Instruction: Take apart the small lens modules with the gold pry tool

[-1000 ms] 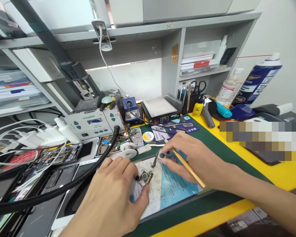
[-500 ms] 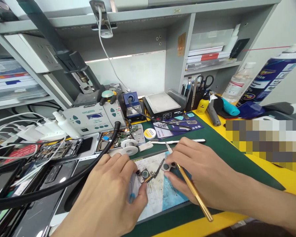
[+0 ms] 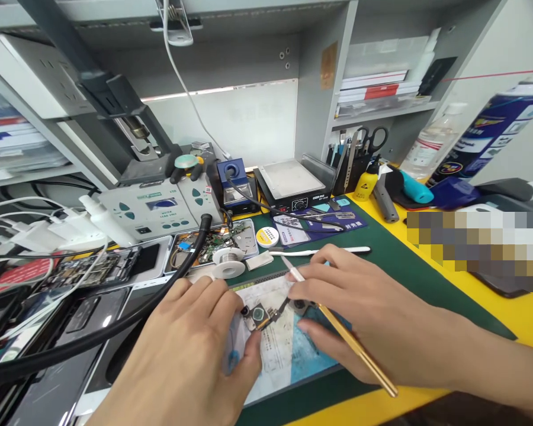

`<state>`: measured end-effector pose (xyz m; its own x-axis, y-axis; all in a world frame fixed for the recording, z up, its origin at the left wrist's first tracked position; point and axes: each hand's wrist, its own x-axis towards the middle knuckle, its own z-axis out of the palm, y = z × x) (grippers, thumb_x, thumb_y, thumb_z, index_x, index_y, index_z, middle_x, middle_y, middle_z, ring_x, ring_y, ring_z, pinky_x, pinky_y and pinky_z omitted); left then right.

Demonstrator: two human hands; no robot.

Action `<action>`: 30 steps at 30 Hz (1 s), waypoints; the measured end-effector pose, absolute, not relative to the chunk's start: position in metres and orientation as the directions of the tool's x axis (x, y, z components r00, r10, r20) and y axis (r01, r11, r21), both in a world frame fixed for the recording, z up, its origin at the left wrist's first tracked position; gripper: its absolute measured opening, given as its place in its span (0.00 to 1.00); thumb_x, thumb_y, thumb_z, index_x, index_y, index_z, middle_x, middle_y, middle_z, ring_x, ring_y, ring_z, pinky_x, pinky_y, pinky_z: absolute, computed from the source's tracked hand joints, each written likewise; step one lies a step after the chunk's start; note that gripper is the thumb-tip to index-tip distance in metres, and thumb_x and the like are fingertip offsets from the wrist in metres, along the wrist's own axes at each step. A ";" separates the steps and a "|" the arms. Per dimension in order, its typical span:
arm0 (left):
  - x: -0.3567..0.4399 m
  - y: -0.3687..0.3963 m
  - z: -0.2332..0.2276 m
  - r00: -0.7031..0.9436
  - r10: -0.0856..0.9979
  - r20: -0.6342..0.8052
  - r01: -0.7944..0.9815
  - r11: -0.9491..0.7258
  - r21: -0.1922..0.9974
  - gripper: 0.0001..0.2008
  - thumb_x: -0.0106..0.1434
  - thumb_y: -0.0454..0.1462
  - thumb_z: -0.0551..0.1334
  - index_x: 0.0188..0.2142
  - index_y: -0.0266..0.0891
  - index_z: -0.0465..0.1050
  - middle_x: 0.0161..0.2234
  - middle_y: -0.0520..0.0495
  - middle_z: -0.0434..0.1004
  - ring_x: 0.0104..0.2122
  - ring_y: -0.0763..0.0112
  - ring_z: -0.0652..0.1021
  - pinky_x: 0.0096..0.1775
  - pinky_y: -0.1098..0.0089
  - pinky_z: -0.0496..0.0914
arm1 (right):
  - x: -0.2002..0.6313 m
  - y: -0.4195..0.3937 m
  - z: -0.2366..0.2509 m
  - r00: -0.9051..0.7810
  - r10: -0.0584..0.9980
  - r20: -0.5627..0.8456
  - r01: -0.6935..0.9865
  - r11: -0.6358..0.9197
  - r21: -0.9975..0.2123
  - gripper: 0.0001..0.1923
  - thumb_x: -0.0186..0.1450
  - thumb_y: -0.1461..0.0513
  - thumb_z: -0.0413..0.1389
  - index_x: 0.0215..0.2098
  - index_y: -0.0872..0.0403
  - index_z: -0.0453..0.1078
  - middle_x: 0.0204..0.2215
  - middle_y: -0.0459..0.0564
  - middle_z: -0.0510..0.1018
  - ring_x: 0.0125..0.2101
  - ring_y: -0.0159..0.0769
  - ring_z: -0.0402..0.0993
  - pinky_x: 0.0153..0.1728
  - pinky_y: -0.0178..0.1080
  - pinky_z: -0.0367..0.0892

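Note:
My left hand pinches a small phone camera module at its left edge, between thumb and fingers. A dark flex cable runs from the module toward my right fingertips. In my right hand is a slim knife with a gold handle, its pale pointed tip facing up and left, away from the module. The right fingertips reach the cable's end, close to a second dark round lens part that they partly hide. Below lies a white and blue printed work sheet.
Behind the hands are a solder spool, a white-handled brush and a tray of circuit boards. A black hose crosses at the left above phones. A heating plate and a yellow bottle stand farther back.
My right fingers have shifted left onto the end of the flex cable, and the knife has tilted slightly with them. The left hand keeps its pinch on the camera module. The view has moved slightly.

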<state>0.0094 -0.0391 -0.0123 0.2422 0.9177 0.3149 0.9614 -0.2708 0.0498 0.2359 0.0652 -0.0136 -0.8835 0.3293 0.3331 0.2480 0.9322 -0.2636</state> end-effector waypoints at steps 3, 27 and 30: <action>0.009 -0.040 -0.012 0.251 0.916 0.313 0.962 -0.273 0.027 0.08 0.64 0.39 0.58 0.29 0.41 0.69 0.28 0.44 0.72 0.30 0.52 0.74 0.33 0.53 0.66 | 0.236 0.066 -0.012 -0.915 0.307 0.262 0.225 0.926 -0.302 0.08 0.72 0.66 0.51 0.42 0.55 0.73 0.35 0.50 0.75 0.37 0.42 0.64 0.40 0.45 0.61; 0.010 -0.038 -0.012 0.278 0.896 0.345 0.955 -0.296 -0.002 0.10 0.64 0.40 0.59 0.28 0.40 0.70 0.26 0.45 0.72 0.28 0.53 0.74 0.31 0.54 0.65 | 0.238 0.068 -0.015 -0.917 0.287 0.276 0.204 0.934 -0.292 0.07 0.75 0.63 0.51 0.43 0.55 0.72 0.37 0.51 0.75 0.39 0.40 0.66 0.41 0.44 0.60; 0.009 -0.036 -0.013 0.280 0.894 0.349 0.955 -0.298 -0.002 0.09 0.64 0.40 0.59 0.28 0.40 0.71 0.26 0.44 0.72 0.28 0.52 0.73 0.31 0.54 0.65 | 0.238 0.068 -0.015 -0.919 0.284 0.272 0.201 0.934 -0.296 0.08 0.75 0.63 0.51 0.45 0.55 0.72 0.37 0.51 0.75 0.39 0.41 0.66 0.41 0.44 0.60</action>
